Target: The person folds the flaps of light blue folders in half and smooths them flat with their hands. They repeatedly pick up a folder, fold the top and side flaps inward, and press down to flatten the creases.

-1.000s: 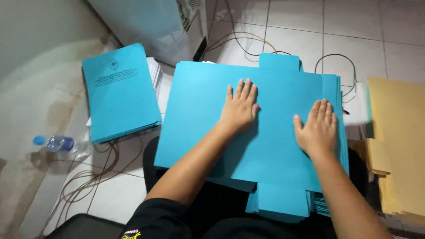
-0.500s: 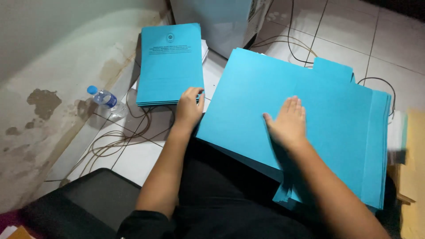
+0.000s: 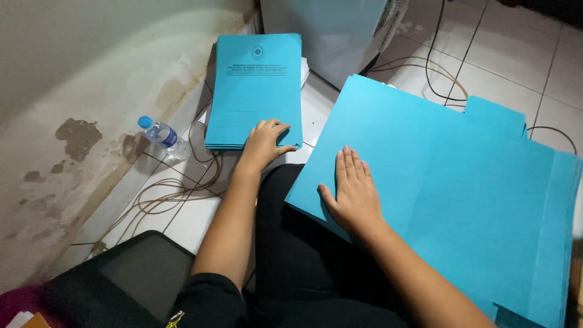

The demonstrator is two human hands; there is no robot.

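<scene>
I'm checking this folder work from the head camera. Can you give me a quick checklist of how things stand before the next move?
1. Left hand on the near edge of the folder stack: ok.
2. Left grip closed on a folder: cannot tell, fingers only curl over the edge.
3. Right hand flat on the open sheet: ok.
4. Stack squared up: ok, edges look aligned.
5. Floor by the stack free of clutter: not ok, cables and a bottle lie beside it.
</scene>
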